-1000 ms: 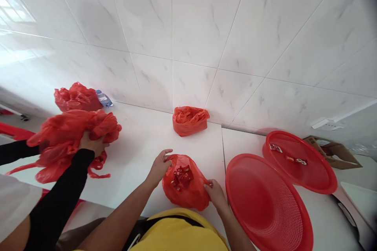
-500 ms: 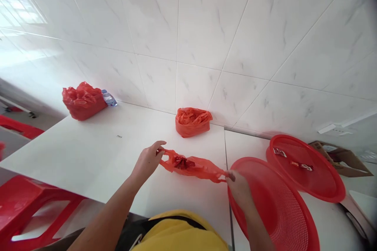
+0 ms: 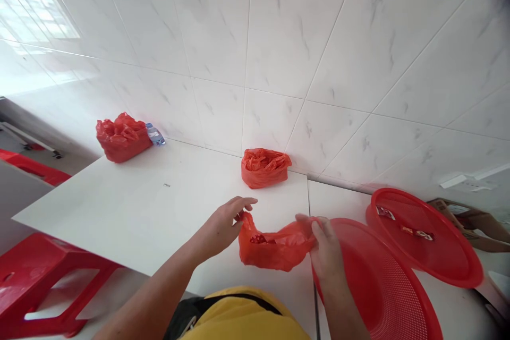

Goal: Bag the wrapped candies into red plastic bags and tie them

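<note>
Between my two hands hangs a thin red plastic bag (image 3: 274, 252), sagging in the middle. Some shiny dark red packets (image 3: 261, 239) show inside it; their exact kind is unclear. My left hand (image 3: 225, 226) pinches the bag's left end. At the other end, my right hand (image 3: 324, 247) grips the bunched plastic, close to the rim of a red plastic basket (image 3: 374, 276). Behind the held bag, a second red plastic bag (image 3: 265, 175) sits against the wall with its top folded in.
On the white table (image 3: 191, 186), a fuller red bag (image 3: 123, 141) and a clear bottle (image 3: 155, 135) stand at the far left. Another red basket (image 3: 430, 255) holds several small wrapped packets. A cardboard box (image 3: 474, 223) lies behind it. Red stools (image 3: 43, 271) are at lower left.
My hands have come closer together, the left one moving right. The bag, stretched flat before, now sags with its mouth wider. The view has shifted slightly.
</note>
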Demonstrator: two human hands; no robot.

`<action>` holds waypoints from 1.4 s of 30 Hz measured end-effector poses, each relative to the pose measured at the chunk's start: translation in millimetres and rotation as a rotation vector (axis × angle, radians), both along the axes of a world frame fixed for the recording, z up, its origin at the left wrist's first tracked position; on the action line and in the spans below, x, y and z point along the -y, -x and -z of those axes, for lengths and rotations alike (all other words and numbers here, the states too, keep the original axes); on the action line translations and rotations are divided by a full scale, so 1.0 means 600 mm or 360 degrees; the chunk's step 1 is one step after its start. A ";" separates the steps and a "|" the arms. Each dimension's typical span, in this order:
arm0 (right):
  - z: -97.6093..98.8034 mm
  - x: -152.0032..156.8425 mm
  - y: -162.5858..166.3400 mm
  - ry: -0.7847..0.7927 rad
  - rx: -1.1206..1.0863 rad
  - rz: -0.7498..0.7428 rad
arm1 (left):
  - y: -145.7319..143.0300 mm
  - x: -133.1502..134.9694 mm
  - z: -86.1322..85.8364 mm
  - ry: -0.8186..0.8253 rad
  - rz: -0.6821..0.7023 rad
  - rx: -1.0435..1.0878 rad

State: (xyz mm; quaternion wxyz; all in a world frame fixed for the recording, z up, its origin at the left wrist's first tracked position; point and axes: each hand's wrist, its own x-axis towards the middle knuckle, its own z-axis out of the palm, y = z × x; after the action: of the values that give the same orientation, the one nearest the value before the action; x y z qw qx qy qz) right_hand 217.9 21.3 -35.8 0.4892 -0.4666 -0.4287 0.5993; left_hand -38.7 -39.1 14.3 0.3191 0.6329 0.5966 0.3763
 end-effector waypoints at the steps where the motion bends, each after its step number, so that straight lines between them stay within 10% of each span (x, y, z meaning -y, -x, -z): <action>1: 0.002 0.001 0.008 0.0028 -0.0058 -0.0018 | -0.003 0.001 0.000 0.0016 0.0029 -0.0038; 14: 0.000 0.070 0.087 0.0108 0.0197 -0.1322 | -0.066 0.012 0.020 0.0204 0.0294 0.0303; 28: 0.084 0.052 0.083 0.0353 0.0213 -0.0754 | -0.097 0.006 0.147 -0.0070 0.0572 -0.0302; 36: 0.086 0.043 0.057 0.0186 0.0039 -0.0939 | -0.077 -0.001 0.182 0.0181 -0.0069 0.0011; 42: 0.096 0.041 0.056 0.0107 0.0321 -0.0919 | -0.077 -0.001 0.201 0.0481 -0.0035 0.0164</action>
State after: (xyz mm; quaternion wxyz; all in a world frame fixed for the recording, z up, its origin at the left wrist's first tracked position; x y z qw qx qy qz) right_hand 184.1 -3.5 -93.2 0.2380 -0.3986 -0.5698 0.6781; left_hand 7.2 -38.3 -106.4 0.4368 0.5510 0.6361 0.3179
